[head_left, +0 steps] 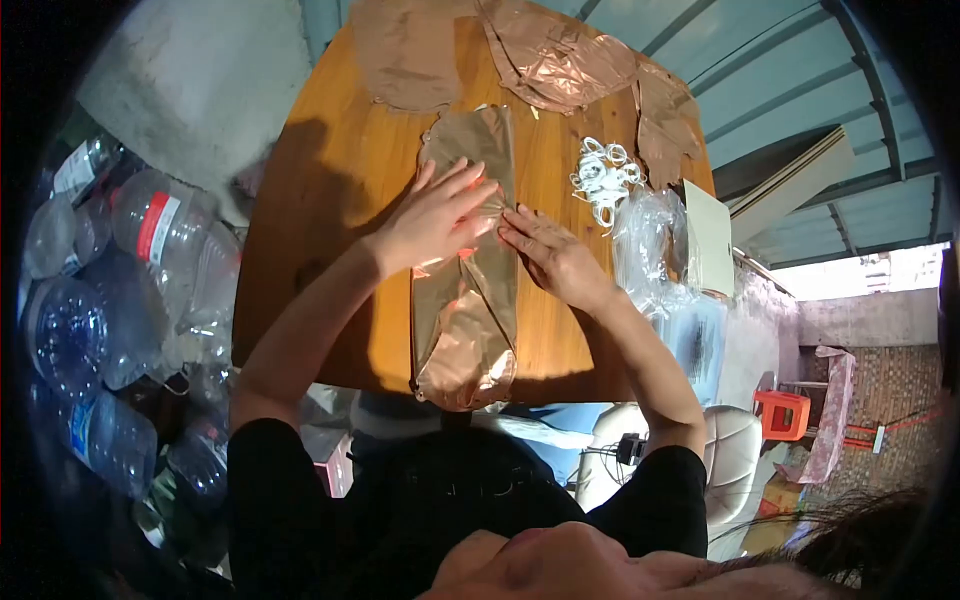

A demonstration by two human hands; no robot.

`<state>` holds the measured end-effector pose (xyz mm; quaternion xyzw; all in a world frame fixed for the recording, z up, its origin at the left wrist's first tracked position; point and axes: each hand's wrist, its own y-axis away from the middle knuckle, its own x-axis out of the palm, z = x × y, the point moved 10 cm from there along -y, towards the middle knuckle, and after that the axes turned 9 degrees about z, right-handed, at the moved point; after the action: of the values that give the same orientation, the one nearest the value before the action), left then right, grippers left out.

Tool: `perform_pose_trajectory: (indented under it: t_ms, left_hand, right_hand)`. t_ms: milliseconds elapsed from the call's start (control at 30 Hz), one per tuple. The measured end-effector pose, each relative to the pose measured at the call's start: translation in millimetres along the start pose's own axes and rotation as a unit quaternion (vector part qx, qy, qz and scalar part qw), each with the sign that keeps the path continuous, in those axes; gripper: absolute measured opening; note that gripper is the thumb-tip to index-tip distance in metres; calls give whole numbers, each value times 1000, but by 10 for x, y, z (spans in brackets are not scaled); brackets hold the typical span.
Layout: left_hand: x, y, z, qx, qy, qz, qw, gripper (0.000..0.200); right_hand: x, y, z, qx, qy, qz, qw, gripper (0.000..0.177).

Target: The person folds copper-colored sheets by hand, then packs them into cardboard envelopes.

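A long, shiny copper-brown foil sheet (465, 310) lies flat on the wooden table (350, 200), its lower end reaching the table's near edge. Spread across its upper middle is my left hand (437, 222), palm down with the fingers apart. My right hand (550, 255) rests at the sheet's right edge, its fingers stretched toward my left hand and lying on the foil's side. More copper-brown foil pieces (565, 65) lie at the far side of the table, one of them at the far right corner. White looped bands (604, 178) sit in a pile right of the sheet.
Clear plastic bags (645, 240) and a pale card (708, 240) lie at the table's right edge. Large plastic bottles (165, 230) are heaped on the left. A white chair (730, 455) and a red stool (783, 415) stand at the lower right.
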<state>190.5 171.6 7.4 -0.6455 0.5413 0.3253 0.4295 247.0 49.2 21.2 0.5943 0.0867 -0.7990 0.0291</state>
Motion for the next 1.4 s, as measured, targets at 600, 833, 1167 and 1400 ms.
perform_pose_trajectory:
  t_ms: [600, 833, 1167, 1400]
  left_hand:
    - [275, -617, 81, 47, -138, 90, 985, 50]
    - [236, -598, 69, 47, -124, 84, 988, 48]
    - [246, -592, 79, 62, -111, 47, 991, 54]
    - [-148, -585, 403, 23, 62, -102, 993, 45]
  right_hand:
    - [-176, 65, 110, -34, 41, 28, 998, 42]
    - [-100, -196, 315, -156, 215, 36, 963, 50]
    - [211, -241, 486, -226, -80, 113, 964, 52]
    - [402, -126, -584, 291, -638, 56, 711, 42]
